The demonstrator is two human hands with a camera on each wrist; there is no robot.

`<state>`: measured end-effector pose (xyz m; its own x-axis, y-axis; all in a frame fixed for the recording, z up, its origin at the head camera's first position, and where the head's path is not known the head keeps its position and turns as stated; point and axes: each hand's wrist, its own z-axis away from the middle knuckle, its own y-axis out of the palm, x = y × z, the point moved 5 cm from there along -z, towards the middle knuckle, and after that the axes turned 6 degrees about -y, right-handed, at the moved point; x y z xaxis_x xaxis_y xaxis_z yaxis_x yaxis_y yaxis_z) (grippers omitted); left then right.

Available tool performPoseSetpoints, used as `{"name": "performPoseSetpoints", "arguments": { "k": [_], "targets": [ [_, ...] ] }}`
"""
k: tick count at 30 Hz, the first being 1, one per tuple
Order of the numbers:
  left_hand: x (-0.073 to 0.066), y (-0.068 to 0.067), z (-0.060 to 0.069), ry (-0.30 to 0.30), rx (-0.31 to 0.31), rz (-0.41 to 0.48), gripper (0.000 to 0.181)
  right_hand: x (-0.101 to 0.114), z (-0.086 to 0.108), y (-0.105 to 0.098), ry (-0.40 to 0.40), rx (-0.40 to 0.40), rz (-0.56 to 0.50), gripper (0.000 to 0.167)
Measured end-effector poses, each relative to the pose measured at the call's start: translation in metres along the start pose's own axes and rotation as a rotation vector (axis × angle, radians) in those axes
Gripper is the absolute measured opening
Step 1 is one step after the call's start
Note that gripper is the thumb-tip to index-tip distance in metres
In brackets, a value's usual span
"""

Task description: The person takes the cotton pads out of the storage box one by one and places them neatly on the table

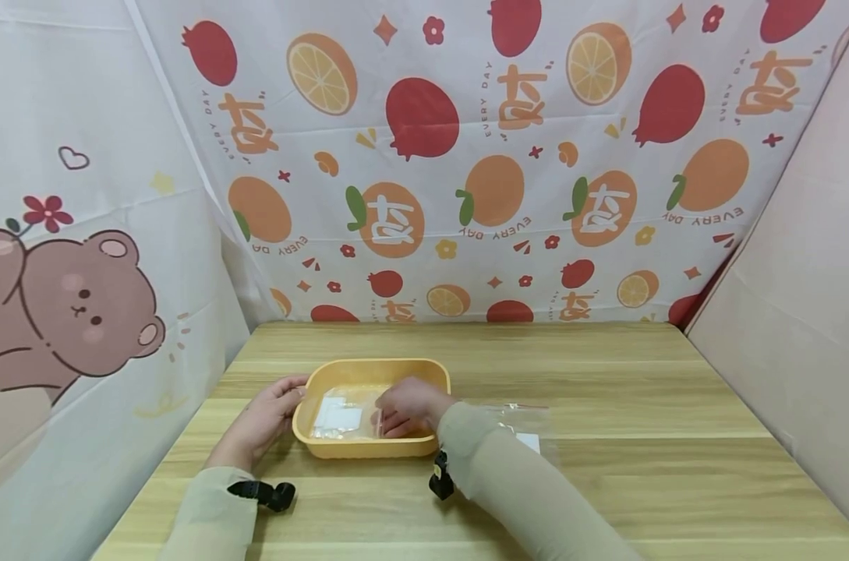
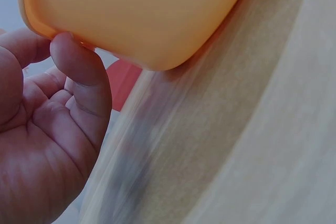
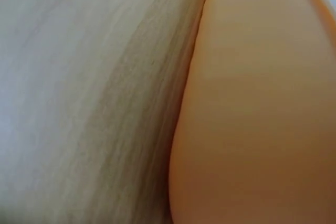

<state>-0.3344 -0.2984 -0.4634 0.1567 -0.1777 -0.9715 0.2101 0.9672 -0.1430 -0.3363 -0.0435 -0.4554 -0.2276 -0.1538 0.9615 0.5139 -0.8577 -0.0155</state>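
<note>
While the left hand [image 1: 268, 413] grips the yellow tray [image 1: 371, 449] at its end, seemingly steadying it on the worktop [image 1: 642, 467], the right hand [image 1: 412, 403] reaches inside to the clear bag [image 1: 345, 419] lying there; whether it's pinching, I can't tell.

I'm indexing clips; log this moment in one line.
left hand: holds yellow tray, left end | right hand: inside tray, at clear bag | second bag: on table, right of tray
</note>
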Motion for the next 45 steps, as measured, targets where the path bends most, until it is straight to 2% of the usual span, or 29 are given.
{"name": "performPoseSetpoints", "arguments": {
  "k": [4, 10, 16, 19, 27, 32, 38, 45],
  "targets": [
    [-0.001, -0.001, -0.001, -0.004, -0.001, 0.008, 0.050, -0.002, -0.004, 0.002, -0.014, 0.008, 0.066, 0.018],
    [-0.005, 0.001, 0.001, -0.004, 0.002, 0.006, 0.051, -0.004, -0.009, 0.004, -0.059, 0.028, 0.193, 0.015],
    [-0.003, 0.002, 0.001, -0.008, 0.004, 0.001, 0.052, 0.001, -0.002, 0.009, -0.119, 0.080, 0.384, 0.016],
    [-0.001, 0.002, 0.000, -0.002, 0.007, 0.008, 0.052, 0.003, 0.000, 0.010, -0.124, 0.091, 0.429, 0.016],
    [0.002, -0.001, 0.001, -0.011, 0.004, -0.005, 0.053, 0.005, 0.000, 0.011, -0.146, -0.003, 0.326, 0.017],
    [-0.004, 0.000, 0.001, -0.001, -0.006, -0.008, 0.054, 0.015, 0.001, 0.009, -0.231, -0.074, 0.262, 0.017],
    [-0.006, 0.002, 0.003, 0.006, -0.001, 0.003, 0.052, 0.032, 0.006, 0.005, -0.353, -0.069, 0.318, 0.021],
    [-0.004, 0.002, 0.004, 0.002, -0.019, 0.006, 0.048, 0.051, 0.021, -0.009, -0.386, -0.017, 0.313, 0.026]
  ]
}}
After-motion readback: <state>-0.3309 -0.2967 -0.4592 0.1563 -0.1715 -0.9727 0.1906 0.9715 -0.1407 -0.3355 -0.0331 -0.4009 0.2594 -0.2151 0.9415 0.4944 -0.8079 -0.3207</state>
